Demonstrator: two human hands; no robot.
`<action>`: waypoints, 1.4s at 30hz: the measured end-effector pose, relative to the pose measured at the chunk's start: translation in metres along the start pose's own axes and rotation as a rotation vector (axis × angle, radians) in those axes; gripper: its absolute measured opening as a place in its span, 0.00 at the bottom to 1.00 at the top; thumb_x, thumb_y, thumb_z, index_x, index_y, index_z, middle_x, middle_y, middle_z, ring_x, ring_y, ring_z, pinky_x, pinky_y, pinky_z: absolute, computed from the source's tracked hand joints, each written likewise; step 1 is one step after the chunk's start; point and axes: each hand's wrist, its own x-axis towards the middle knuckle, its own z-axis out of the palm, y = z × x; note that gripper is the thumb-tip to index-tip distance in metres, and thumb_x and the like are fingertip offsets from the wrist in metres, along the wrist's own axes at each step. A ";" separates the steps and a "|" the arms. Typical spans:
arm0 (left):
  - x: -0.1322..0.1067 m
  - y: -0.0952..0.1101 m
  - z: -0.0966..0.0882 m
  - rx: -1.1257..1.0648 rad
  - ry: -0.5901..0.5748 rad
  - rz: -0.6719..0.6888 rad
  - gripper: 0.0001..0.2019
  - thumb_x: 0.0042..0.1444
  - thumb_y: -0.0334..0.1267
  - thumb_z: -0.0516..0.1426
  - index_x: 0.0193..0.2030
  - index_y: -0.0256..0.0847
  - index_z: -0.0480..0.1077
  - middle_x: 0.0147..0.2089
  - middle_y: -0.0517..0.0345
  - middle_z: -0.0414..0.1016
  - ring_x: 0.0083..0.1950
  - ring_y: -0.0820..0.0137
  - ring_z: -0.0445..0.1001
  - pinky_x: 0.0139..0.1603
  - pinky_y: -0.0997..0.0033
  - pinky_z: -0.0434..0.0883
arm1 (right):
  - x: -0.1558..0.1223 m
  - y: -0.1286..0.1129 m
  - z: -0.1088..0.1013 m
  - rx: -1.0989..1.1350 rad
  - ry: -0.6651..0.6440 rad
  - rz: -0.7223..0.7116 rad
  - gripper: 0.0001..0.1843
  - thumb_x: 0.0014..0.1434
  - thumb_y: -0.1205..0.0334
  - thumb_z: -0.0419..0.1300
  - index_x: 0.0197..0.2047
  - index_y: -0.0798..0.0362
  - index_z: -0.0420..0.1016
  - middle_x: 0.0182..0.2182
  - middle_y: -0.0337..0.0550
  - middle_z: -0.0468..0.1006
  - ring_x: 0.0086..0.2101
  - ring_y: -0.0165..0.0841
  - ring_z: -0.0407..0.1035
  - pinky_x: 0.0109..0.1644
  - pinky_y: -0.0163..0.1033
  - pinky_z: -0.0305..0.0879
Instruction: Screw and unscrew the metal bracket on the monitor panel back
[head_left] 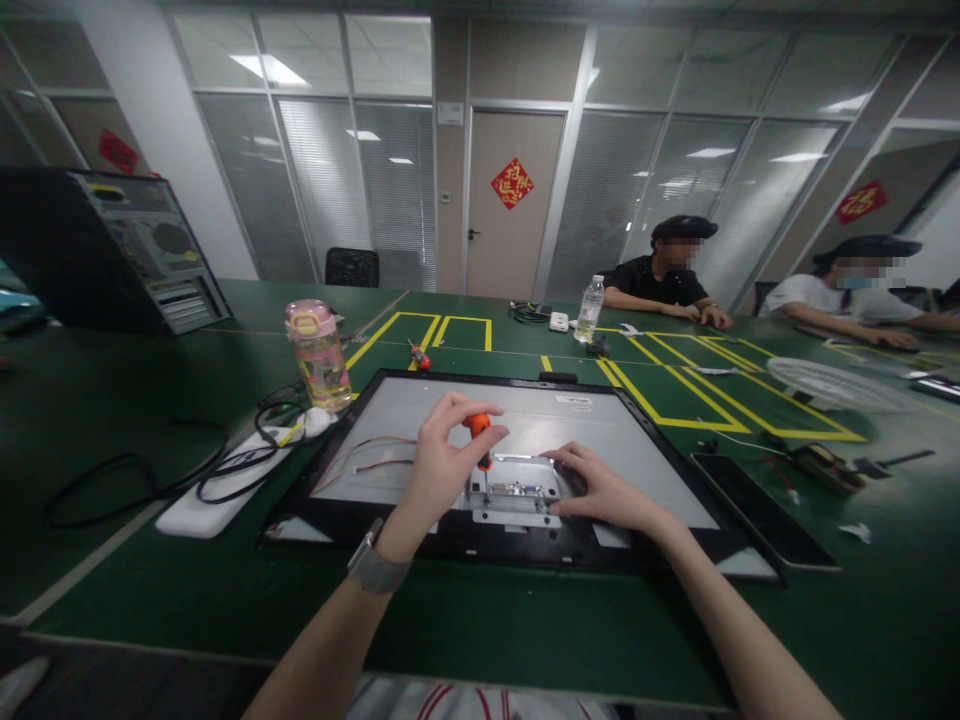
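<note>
My left hand (pixel 444 460) grips the orange handle of a screwdriver (pixel 480 428) between thumb and fingers. The screwdriver stands nearly upright, its shaft pointing down at the left part of a metal bracket (pixel 517 518); whether the tip sits in a screw is too small to tell. Fingers apart, my right hand (pixel 596 490) rests at the bracket's right side, thumb near the front corner. The bracket carries a row of ports and lies on the back of a flat display panel (pixel 637 430) with a black frame. Thin cables (pixel 367 464) run across the panel's left side.
Left of the panel are a white power strip (pixel 217 490), black cords and a pink-lidded bottle (pixel 319 355). Behind it lies a red-handled tool (pixel 420 356). A black slab-like part (pixel 761 508) lies to the right. A computer case (pixel 112 250) stands far left; two people sit across the table.
</note>
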 end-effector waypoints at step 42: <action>-0.002 -0.001 0.003 -0.035 0.006 0.010 0.10 0.57 0.35 0.61 0.45 0.44 0.79 0.34 0.58 0.68 0.36 0.71 0.69 0.43 0.69 0.69 | 0.000 0.003 0.001 -0.001 -0.002 -0.009 0.35 0.50 0.52 0.69 0.60 0.52 0.68 0.50 0.48 0.66 0.52 0.45 0.63 0.60 0.49 0.60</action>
